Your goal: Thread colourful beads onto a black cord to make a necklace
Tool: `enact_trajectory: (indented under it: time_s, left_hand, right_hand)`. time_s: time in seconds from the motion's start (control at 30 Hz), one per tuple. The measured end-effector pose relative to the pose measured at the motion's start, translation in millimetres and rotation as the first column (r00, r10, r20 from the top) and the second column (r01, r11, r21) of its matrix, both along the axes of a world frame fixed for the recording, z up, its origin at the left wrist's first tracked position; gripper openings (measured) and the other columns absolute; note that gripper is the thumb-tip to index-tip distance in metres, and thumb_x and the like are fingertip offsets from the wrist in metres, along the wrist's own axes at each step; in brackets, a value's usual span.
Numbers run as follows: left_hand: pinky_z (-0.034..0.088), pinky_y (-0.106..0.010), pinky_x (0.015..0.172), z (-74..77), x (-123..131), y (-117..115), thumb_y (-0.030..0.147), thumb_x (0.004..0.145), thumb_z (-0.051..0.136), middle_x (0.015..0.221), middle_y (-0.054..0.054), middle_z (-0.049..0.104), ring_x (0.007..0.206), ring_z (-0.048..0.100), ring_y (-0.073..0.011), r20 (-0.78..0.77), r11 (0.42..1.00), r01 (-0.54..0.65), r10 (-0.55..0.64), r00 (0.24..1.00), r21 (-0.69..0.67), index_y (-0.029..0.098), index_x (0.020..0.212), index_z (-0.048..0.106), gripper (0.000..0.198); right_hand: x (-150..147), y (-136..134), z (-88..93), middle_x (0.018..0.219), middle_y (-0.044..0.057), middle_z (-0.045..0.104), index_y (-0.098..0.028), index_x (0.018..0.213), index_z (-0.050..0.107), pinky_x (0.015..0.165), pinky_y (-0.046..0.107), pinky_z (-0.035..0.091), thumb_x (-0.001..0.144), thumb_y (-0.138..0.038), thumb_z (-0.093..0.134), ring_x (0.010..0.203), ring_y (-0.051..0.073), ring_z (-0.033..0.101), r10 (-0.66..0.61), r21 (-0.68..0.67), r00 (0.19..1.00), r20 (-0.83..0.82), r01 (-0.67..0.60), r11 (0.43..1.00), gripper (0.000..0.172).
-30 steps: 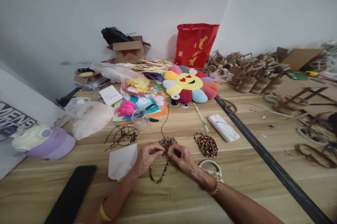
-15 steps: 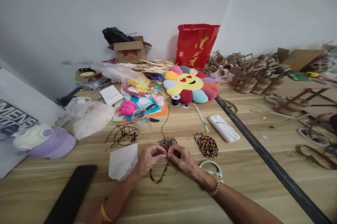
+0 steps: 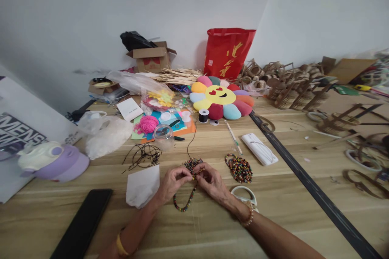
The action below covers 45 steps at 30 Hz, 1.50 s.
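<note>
My left hand [image 3: 174, 184] is closed in a pinch, with a tiny yellowish bead [image 3: 193, 177] at its fingertips. Facing it, my right hand [image 3: 212, 182] pinches the thin black cord of a bead strand [image 3: 182, 209]; its fingers partly hide the cord. The multicoloured strand hangs in a loop below both hands, one end disappearing behind the left. Just beyond the fingertips lies a pile of loose beads [image 3: 192, 163]. From a black cord spool [image 3: 203, 116], a line runs down to this pile. Coiled bead strands [image 3: 239, 168] rest right of my right hand.
White-handled scissors [image 3: 255, 200] lie partly under my right wrist. Left of my hands are white paper [image 3: 142, 186], tangled black cords [image 3: 142, 155] and a black phone-like slab [image 3: 83, 222]. Farther back are a clear jar [image 3: 164, 139], pink yarn [image 3: 146, 124], a flower cushion [image 3: 221, 96] and a white power bank [image 3: 259, 148].
My right fingers have lifted and opened slightly around the cord, near the bead at my left fingertips. The view has shifted a little; the strand still hangs below.
</note>
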<state>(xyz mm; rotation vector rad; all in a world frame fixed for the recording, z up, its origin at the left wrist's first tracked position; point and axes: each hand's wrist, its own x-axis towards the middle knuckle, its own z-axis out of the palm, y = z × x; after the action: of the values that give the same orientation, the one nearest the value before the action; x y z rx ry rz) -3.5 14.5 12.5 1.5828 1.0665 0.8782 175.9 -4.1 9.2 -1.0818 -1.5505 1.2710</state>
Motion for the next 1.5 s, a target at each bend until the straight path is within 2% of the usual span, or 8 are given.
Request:
enact_trajectory:
  time_s: [0.13,0.3,0.47,0.6,0.77,1.03,1.3,1.5]
  left_hand:
    - [0.045,-0.027,0.072,5.1,1.9,-3.0,0.032,0.074,0.066,0.072,-0.005,0.066,0.074,0.06,-0.018,-0.018,0.997,0.015,-0.014,1.0,0.079,0.015,0.065,0.067,0.019]
    - [0.045,-0.027,0.071,3.0,1.0,-3.0,0.033,0.075,0.065,0.071,-0.005,0.064,0.073,0.059,-0.0179,-0.008,0.997,-0.008,0.009,1.0,0.072,0.014,0.066,0.066,0.021]
    - [0.045,-0.026,0.069,-0.8,-0.8,-1.4,0.033,0.074,0.066,0.07,-0.004,0.064,0.071,0.058,-0.0167,0.017,0.998,-0.037,0.036,0.999,0.045,0.014,0.067,0.065,0.021]
    - [0.045,-0.026,0.069,-1.0,-0.9,-1.8,0.032,0.075,0.065,0.071,-0.004,0.063,0.071,0.057,-0.0164,0.031,0.999,-0.029,0.028,0.999,0.036,0.014,0.068,0.065,0.019]
    - [0.045,-0.026,0.071,0.9,-0.1,-3.0,0.032,0.074,0.066,0.072,-0.005,0.065,0.073,0.058,-0.0172,0.013,0.999,-0.021,0.021,1.0,0.029,0.014,0.068,0.065,0.019]
    - [0.045,-0.024,0.065,-6.3,-4.1,2.0,0.026,0.076,0.063,0.071,-0.004,0.065,0.068,0.057,-0.0156,-0.106,0.984,-0.119,0.133,0.985,0.129,0.015,0.073,0.068,0.012]
    - [0.046,-0.029,0.072,-3.5,-12.2,7.6,0.01,0.076,0.06,0.075,-0.005,0.068,0.077,0.061,-0.0199,-0.444,0.947,0.107,0.041,0.895,0.304,0.019,0.072,0.071,0.015]
    - [0.045,-0.028,0.072,-6.7,-14.0,7.5,0.011,0.078,0.058,0.077,-0.005,0.067,0.077,0.06,-0.0195,-0.502,0.931,0.177,0.006,0.865,0.318,0.02,0.076,0.072,0.016]
  right_hand:
    - [-0.3,-2.2,6.2,0.064,-0.003,0.049,-0.016,0.09,0.056,0.048,0.021,0.03,0.079,-0.042,0.062,0.053,0.009,0.039,0.035,-0.023,0.999,0.021,-0.034,0.999,0.029]
    - [-1.3,-1.7,-1.2,0.065,-0.002,0.05,-0.016,0.083,0.056,0.047,0.02,0.029,0.081,-0.041,0.06,0.053,0.008,0.039,0.076,-0.031,0.997,0.027,-0.075,0.997,0.025]
    - [0.5,-1.2,-5.2,0.071,-0.002,0.049,-0.016,0.084,0.056,0.048,0.02,0.03,0.078,-0.026,0.06,0.054,0.008,0.039,0.036,0.123,0.994,0.098,-0.048,0.991,0.012]
    - [-0.4,-2.5,-2.1,0.059,-0.005,0.045,-0.017,0.085,0.055,0.045,0.019,0.027,0.079,-0.032,0.061,0.05,0.008,0.037,0.055,0.035,0.996,0.074,-0.058,0.998,0.018]
    - [-2.4,-2.3,-4.4,0.063,-0.002,0.05,-0.015,0.08,0.057,0.049,0.02,0.032,0.081,-0.04,0.06,0.054,0.009,0.04,0.056,-0.033,0.998,0.008,-0.056,0.998,0.025]
    - [1.3,2.7,-13.1,0.064,-0.001,0.05,-0.016,0.077,0.058,0.052,0.022,0.033,0.083,-0.034,0.056,0.057,0.011,0.042,-0.015,0.029,0.998,0.066,0.013,0.999,0.019]
    - [1.8,4.3,-18.0,0.067,0.0,0.053,-0.016,0.077,0.058,0.054,0.022,0.035,0.083,-0.03,0.055,0.059,0.012,0.045,-0.047,0.05,0.995,0.089,0.043,0.998,0.016]
    - [0.9,3.5,-15.7,0.065,-0.001,0.052,-0.015,0.076,0.058,0.054,0.022,0.035,0.083,-0.032,0.055,0.059,0.011,0.045,-0.06,0.05,0.993,0.097,0.056,0.997,0.018]
